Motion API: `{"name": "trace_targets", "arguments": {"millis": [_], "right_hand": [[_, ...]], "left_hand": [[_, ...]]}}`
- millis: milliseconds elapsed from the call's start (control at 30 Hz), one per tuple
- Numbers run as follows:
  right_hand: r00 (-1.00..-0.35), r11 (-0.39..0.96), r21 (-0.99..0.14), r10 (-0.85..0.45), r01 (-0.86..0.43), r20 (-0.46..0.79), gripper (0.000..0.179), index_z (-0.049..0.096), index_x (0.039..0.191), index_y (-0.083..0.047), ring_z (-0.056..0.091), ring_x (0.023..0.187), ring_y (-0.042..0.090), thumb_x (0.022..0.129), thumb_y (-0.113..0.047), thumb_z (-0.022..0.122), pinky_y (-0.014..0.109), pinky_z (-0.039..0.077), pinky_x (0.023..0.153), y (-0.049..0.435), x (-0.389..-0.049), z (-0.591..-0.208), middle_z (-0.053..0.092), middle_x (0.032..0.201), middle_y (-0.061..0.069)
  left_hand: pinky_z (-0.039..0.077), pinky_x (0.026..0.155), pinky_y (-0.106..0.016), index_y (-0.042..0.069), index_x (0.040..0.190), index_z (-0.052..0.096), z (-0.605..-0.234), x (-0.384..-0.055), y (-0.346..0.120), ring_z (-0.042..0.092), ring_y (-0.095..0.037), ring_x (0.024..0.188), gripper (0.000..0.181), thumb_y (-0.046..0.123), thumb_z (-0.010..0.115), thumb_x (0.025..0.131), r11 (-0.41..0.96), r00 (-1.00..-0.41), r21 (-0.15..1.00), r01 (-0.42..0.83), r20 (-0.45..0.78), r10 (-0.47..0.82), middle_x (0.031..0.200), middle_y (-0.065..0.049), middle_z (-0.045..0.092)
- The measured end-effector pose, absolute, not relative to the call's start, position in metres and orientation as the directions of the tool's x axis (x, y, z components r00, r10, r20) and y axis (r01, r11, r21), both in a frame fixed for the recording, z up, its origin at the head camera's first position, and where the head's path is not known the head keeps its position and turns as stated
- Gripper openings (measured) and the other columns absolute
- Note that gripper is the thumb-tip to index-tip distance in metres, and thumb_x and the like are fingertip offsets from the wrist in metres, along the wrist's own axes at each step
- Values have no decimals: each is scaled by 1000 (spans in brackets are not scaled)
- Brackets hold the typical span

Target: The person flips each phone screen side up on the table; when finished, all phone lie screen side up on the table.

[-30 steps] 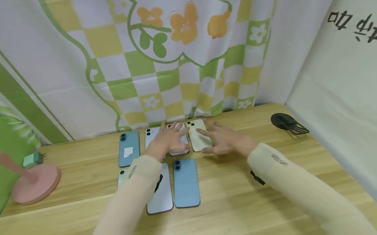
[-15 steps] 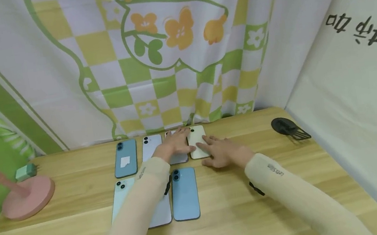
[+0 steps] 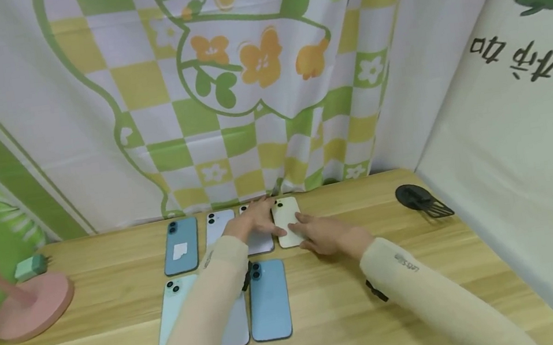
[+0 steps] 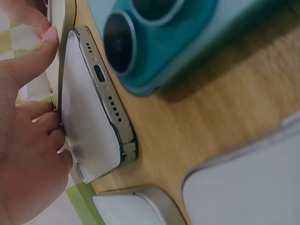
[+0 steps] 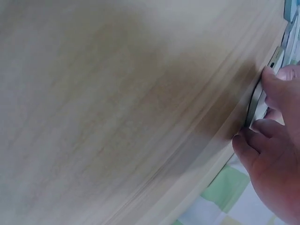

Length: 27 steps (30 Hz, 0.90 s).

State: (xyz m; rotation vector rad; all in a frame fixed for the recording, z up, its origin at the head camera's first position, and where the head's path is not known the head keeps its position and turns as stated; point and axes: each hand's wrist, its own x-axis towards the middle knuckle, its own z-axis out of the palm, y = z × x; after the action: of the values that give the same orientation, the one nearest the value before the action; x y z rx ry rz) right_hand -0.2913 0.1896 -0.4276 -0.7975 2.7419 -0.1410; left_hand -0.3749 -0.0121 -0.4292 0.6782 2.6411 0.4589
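Observation:
A pale yellow smartphone (image 3: 287,215) lies back up at the right end of the far row on the wooden table. My left hand (image 3: 260,219) is at its left edge, reaching across a lavender phone (image 3: 261,245) that it partly covers. In the left wrist view the thumb presses the yellow phone's edge (image 4: 69,18) and the other fingers curl at it. My right hand (image 3: 325,234) grips the opposite edge. In the right wrist view its thumb is near the port end and its fingers at the far corner of the phone (image 5: 255,105).
Left along the far row lie another lavender phone (image 3: 218,224) and a blue phone (image 3: 187,231) with a white sticker. Nearer are a mint phone (image 3: 174,308), a large lavender phone (image 3: 236,324) and a light blue phone (image 3: 269,301). A pink stand (image 3: 32,309), green charger (image 3: 30,267) and black slotted object (image 3: 422,200) flank them.
Both hands have come down from spread fingers over the far row to the yellow phone's two edges, with fingers more bent. The head view has tilted up slightly. The phones keep their rows.

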Motion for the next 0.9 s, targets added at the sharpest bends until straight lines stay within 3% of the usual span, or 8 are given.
{"name": "trace_targets", "arguments": {"millis": [167, 400, 667, 900], "right_hand": [[-815, 842, -152, -539, -517, -212, 57, 37, 161, -6, 44, 150, 43, 109, -25, 53, 52, 43, 121, 188, -287, -431, 25, 169, 29], [-829, 858, -173, -513, -485, -221, 60, 33, 162, -5, 43, 151, 41, 108, -22, 54, 51, 42, 123, 187, -286, -434, 24, 171, 25], [-824, 848, -248, -520, -467, -226, 63, 30, 163, -4, 38, 154, 42, 107, -18, 56, 51, 36, 126, 187, -287, -435, 20, 172, 25], [-826, 843, -329, -510, -425, -240, 66, 22, 165, -4, 31, 157, 42, 108, -16, 52, 52, 29, 130, 193, -287, -432, 13, 173, 24]], "left_hand": [[26, 131, -57, 6, 164, 28, -434, -374, -12, 24, -42, 161, 99, 41, 82, 88, 826, -836, 440, 351, -250, 488, 173, -20, 25], [35, 128, -50, 1, 160, 36, -431, -375, -9, 38, -38, 155, 81, 19, 74, 91, 775, -861, 587, 236, -243, 446, 166, -20, 40], [37, 126, -50, -6, 158, 34, -426, -374, -10, 42, -42, 151, 75, 6, 66, 91, 677, -878, 716, 173, -199, 435, 161, -28, 44], [32, 129, -50, -1, 162, 30, -428, -377, -9, 35, -39, 156, 75, 6, 64, 94, 541, -898, 839, 58, -194, 396, 167, -23, 37]]}}
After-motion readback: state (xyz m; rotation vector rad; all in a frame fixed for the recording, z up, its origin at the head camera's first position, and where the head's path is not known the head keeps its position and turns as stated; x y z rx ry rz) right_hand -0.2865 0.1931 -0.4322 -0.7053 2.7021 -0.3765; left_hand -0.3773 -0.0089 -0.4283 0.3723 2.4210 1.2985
